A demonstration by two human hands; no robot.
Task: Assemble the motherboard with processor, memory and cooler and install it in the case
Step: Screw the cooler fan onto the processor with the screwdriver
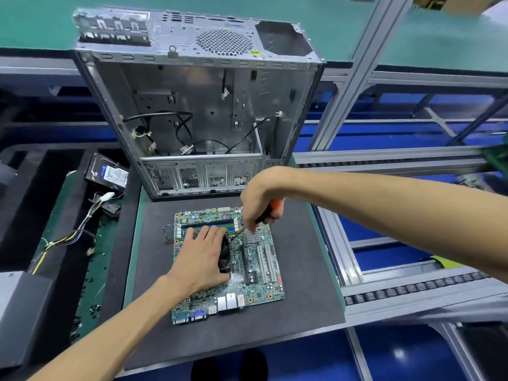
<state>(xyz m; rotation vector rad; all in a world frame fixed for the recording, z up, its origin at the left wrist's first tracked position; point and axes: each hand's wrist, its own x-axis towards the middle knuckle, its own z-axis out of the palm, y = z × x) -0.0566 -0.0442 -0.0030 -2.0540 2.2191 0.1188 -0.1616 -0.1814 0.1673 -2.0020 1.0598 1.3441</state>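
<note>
A green motherboard [248, 287] lies flat on a dark mat [297, 323]. My left hand [202, 257] rests on top of the black cooler [226, 257], fingers spread toward the memory sticks [209, 225]. My right hand [261, 199] grips a screwdriver [270, 211] with an orange and black handle; its shaft slants down to the cooler's far right corner. The processor is hidden under the cooler. The open metal case [198, 111] stands just behind the board, with loose black cables inside.
A hard drive [108, 171] and a bundle of power cables [71, 232] lie in the black tray at the left, with small screws scattered nearby. A roller conveyor [412, 290] and aluminium frame rails run along the right.
</note>
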